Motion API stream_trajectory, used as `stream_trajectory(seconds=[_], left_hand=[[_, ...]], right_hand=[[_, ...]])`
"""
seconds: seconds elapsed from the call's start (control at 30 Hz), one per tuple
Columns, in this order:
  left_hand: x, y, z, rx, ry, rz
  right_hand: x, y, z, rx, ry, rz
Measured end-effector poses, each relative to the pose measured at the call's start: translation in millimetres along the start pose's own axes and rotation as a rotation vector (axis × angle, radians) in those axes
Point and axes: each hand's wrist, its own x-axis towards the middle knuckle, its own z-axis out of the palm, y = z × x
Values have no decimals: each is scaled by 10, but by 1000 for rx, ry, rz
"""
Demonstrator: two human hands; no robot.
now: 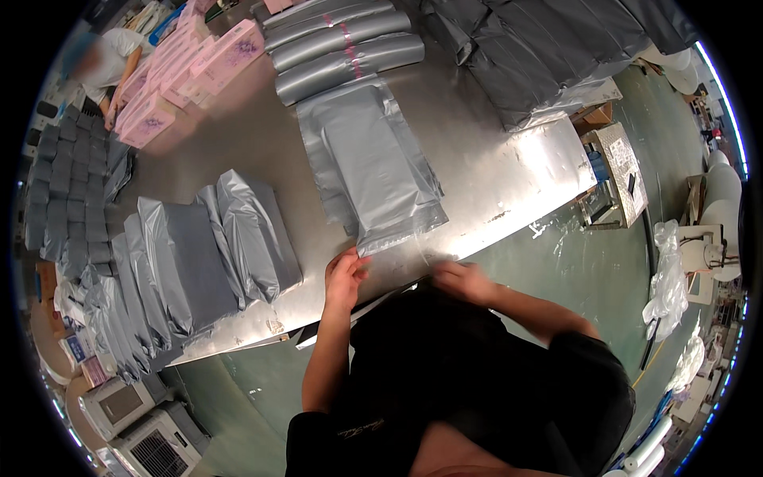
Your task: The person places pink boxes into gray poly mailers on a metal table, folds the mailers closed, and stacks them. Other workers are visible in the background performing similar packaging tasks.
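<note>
A grey plastic mailing bag (369, 159) lies flat on the metal table in front of me, a boxy bulge inside it and its loose end toward me. With the fingers of my left hand (344, 278) I pinch the near left corner of that end. My right hand (463, 282) is at the table edge, just right of the bag, fingers curled together and slightly blurred. A faint thin strip (422, 251) trails from the bag's end toward it; what the fingers hold is hidden.
Filled grey bags (191, 262) stand at left on the metal table (493, 183). Rolled grey bags (346, 52) lie beyond, pink boxes (191, 71) far left, where another person (115, 63) reaches in. Dark grey bags (548, 48) are piled far right, near a metal stool (620, 171).
</note>
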Motion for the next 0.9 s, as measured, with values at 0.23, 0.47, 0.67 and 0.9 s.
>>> stream_trajectory(seconds=[0.23, 0.47, 0.67, 0.9], left_hand=[[-299, 598, 366, 1763, -22, 1476], [52, 612, 352, 1871, -361, 1483], [249, 376, 223, 447, 67, 442], [544, 150, 333, 317, -82, 248]], right_hand=[[-247, 650, -1286, -388, -339, 251], [1397, 846, -1175, -433, 165, -720], [1574, 891, -609, 1193, 133, 557], [1558, 887, -171, 631, 381, 602]])
